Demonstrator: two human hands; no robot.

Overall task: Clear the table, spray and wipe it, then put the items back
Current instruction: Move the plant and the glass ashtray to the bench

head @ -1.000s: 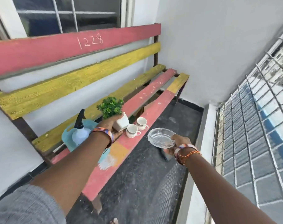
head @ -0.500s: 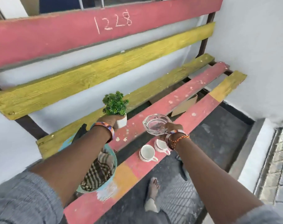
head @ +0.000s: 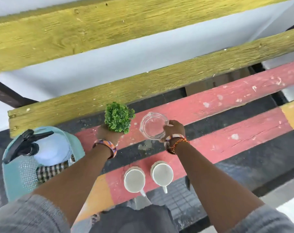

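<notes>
Two cups [head: 134, 180] already back on the tabletop [head: 226, 101], left hand [head: 107, 133] gripping plant [head: 118, 118], right hand [head: 174, 128] gripping glass dish [head: 151, 126], both now lowered over it, restocking nearly done.

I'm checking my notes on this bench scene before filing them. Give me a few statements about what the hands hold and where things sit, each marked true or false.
1. The left hand holds the small green potted plant. True.
2. The right hand grips a white ceramic cup. False: it grips the clear glass dish.
3. Two white cups stand side by side on the front red plank. True.
4. The black-headed spray bottle lies on the yellow plank. False: it sits in the teal plastic basket.
</notes>
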